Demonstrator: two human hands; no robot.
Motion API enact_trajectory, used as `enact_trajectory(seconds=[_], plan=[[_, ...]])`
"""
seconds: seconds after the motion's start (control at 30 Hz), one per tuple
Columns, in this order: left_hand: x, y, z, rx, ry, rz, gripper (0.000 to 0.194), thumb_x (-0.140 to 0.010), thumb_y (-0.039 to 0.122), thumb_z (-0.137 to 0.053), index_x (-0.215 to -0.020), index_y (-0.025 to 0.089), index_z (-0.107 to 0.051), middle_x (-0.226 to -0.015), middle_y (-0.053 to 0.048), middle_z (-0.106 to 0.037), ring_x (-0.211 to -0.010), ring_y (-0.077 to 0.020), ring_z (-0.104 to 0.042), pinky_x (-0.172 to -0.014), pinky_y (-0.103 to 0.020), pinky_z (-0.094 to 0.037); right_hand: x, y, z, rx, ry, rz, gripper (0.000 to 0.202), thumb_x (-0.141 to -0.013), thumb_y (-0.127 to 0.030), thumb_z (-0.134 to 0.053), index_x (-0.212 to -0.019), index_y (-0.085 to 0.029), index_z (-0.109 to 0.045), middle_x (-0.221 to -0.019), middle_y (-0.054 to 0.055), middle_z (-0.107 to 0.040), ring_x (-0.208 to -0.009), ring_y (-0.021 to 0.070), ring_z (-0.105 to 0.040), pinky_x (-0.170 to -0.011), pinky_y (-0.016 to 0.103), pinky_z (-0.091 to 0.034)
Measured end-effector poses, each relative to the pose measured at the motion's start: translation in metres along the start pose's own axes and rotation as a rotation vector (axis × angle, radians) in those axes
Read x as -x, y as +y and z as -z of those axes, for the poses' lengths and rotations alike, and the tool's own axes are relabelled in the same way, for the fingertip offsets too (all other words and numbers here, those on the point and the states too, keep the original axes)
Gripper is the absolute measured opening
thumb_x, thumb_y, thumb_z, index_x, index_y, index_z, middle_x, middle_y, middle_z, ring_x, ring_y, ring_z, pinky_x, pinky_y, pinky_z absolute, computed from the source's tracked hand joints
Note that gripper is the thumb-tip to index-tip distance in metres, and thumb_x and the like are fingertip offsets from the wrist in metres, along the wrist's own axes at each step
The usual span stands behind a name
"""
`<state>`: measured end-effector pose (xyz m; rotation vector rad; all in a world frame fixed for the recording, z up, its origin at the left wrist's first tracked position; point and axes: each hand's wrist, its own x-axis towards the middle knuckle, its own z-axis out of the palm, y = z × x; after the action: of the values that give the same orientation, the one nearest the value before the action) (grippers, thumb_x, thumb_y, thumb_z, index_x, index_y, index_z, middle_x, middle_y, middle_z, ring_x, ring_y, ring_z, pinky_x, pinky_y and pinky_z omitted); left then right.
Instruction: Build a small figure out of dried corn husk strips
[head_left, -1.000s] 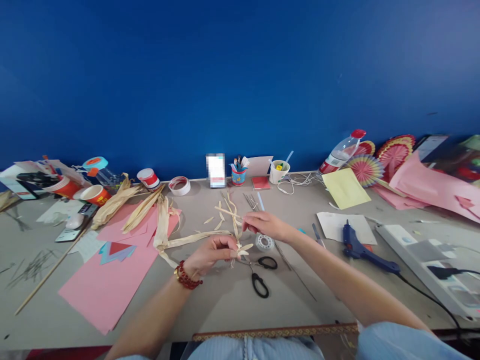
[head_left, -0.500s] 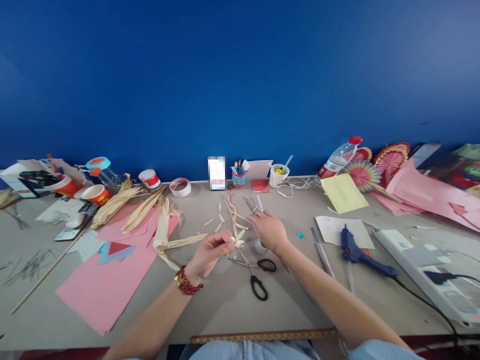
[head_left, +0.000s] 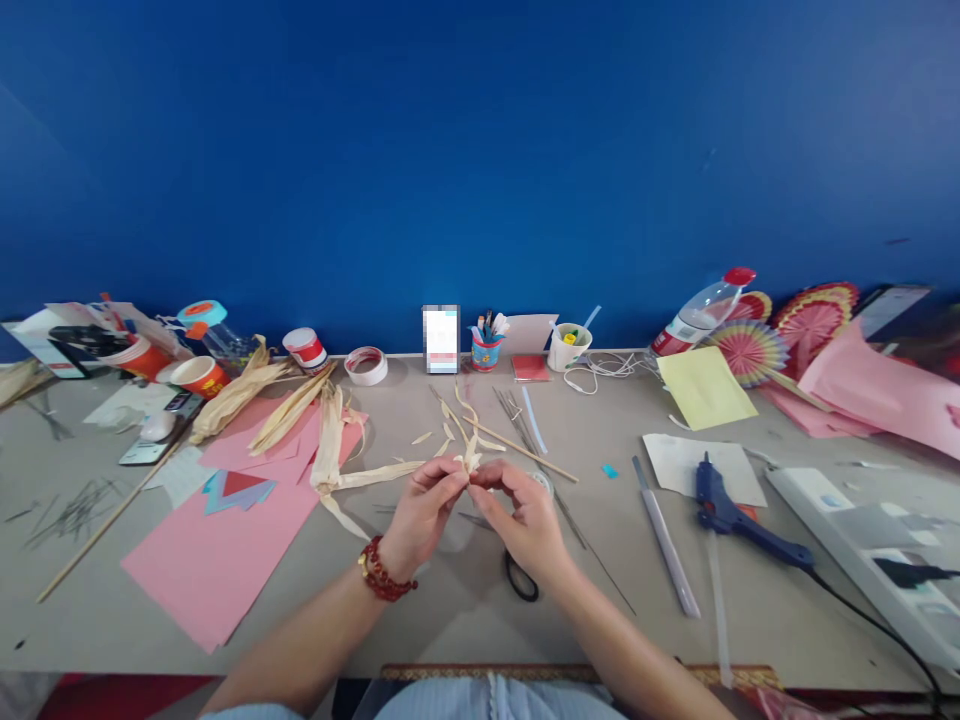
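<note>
A small pale flower of corn husk pieces (head_left: pixel 470 462) stands upright between my fingertips. My left hand (head_left: pixel 426 508) pinches its base from the left, with a red bead bracelet at the wrist. From the other side my right hand (head_left: pixel 525 508) closes thumb and finger on the same base. Black-handled scissors (head_left: pixel 522 580) lie beneath my right hand, mostly covered by it. Behind the flower are loose husk strips (head_left: pixel 466 405), a thin wooden stick (head_left: pixel 536 457) and some wires (head_left: pixel 510 405). A roll of tape (head_left: pixel 541 484) is partly hidden by my right hand.
Dried corn husks (head_left: pixel 327 440) and pink paper (head_left: pixel 217 560) lie to the left. On the right are a blue glue gun (head_left: pixel 724 510), a power strip (head_left: pixel 847 550) and a utility knife (head_left: pixel 667 545). Cups, a phone (head_left: pixel 441 340) and a bottle (head_left: pixel 697 315) line the wall.
My right hand has come back from the wires and stick toward me and joined my left hand at the flower. It now covers much of the scissors. The view has shifted slightly.
</note>
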<state>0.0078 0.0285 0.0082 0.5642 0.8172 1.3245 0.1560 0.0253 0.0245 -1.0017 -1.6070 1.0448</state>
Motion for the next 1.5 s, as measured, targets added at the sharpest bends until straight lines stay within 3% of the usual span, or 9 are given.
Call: enact_trajectory(seconds=[0.37, 0.67, 0.93, 1.2, 1.5], plan=[[0.002, -0.006, 0.000, -0.050, -0.010, 0.006, 0.013, -0.068, 0.026, -0.083, -0.073, 0.019, -0.073, -0.080, 0.000, -0.072, -0.069, -0.0099, -0.058, -0.068, -0.023, -0.046, -0.002, 0.012, -0.005, -0.124, 0.044, -0.169, 0.014, -0.085, -0.030, -0.061, -0.076, -0.018, -0.061, -0.074, 0.003, -0.065, -0.070, 0.0169, -0.059, -0.063, 0.026, -0.046], [0.001, -0.006, -0.002, -0.027, 0.029, 0.040, 0.018, -0.066, 0.030, -0.084, -0.070, 0.017, -0.072, -0.073, 0.000, -0.067, -0.061, -0.0081, -0.053, -0.063, -0.023, -0.044, -0.003, 0.017, -0.002, -0.155, 0.017, -0.211, 0.016, -0.085, -0.031, -0.060, -0.074, -0.018, -0.060, -0.072, 0.002, -0.063, -0.067, 0.0157, -0.056, -0.062, 0.025, -0.044], [0.002, -0.004, -0.005, 0.021, 0.010, 0.071, 0.017, -0.066, 0.025, -0.084, -0.068, 0.016, -0.069, -0.073, 0.001, -0.067, -0.066, -0.0094, -0.057, -0.066, -0.022, -0.045, -0.003, 0.018, -0.003, -0.105, -0.005, -0.144, 0.015, -0.086, -0.029, -0.059, -0.075, -0.019, -0.058, -0.072, 0.002, -0.062, -0.070, 0.0163, -0.057, -0.066, 0.026, -0.046], [0.002, -0.005, -0.002, -0.110, 0.058, -0.056, 0.015, -0.068, 0.029, -0.082, -0.071, 0.018, -0.072, -0.072, 0.002, -0.062, -0.062, -0.0080, -0.049, -0.063, -0.022, -0.042, -0.002, 0.013, 0.001, 0.045, 0.044, 0.127, 0.005, -0.087, -0.022, -0.059, -0.092, -0.022, -0.061, -0.090, 0.005, -0.065, -0.077, 0.0185, -0.061, -0.075, 0.033, -0.051], [0.004, -0.009, 0.001, -0.237, 0.013, -0.127, 0.014, -0.072, 0.031, -0.079, -0.072, 0.018, -0.074, -0.071, 0.002, -0.058, -0.063, -0.0088, -0.047, -0.061, -0.022, -0.041, -0.003, 0.016, 0.004, 0.045, 0.103, 0.131, 0.005, -0.090, -0.022, -0.059, -0.085, -0.022, -0.062, -0.083, 0.004, -0.068, -0.078, 0.0184, -0.063, -0.074, 0.032, -0.051]])
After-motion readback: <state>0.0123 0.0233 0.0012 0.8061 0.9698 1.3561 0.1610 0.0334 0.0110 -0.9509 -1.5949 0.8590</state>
